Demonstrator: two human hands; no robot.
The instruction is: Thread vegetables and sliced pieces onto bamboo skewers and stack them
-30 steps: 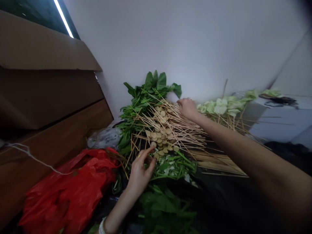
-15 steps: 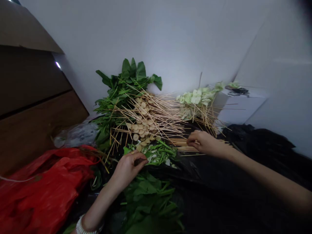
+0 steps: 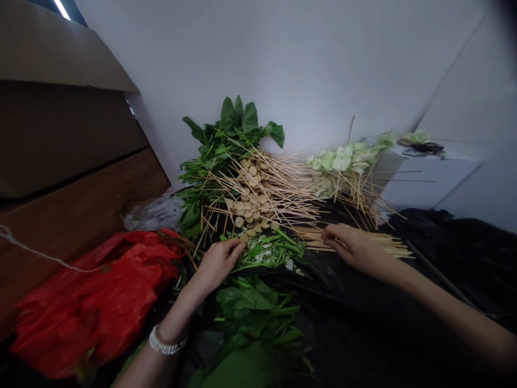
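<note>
My left hand (image 3: 220, 264) is closed, thumb against fingers, at the left edge of a pile of chopped green stems (image 3: 269, 250). Its fingertips come right beside a pale round slice (image 3: 243, 237); anything pinched in them is hidden. Over a bundle of loose wooden skewers (image 3: 379, 243), my right hand (image 3: 353, 250) has its fingers curled toward the thumb. Whether a skewer is between them I cannot make out. Behind the hands lie many skewers threaded with pale round slices (image 3: 250, 207). Large green leaves (image 3: 254, 323) lie closest to me.
Leafy green skewers (image 3: 218, 145) are heaped against the wall, with skewered pale cabbage-like leaves (image 3: 343, 159) farther right. A red plastic bag (image 3: 109, 302) lies left, near a clear plastic bag (image 3: 155, 213) and a cardboard box (image 3: 60, 48). Black plastic (image 3: 355, 318) covers the surface.
The view has turned left, so everything appears farther right. My left hand has moved up to the edge of the slices. My right hand stays over the skewer bundle.
</note>
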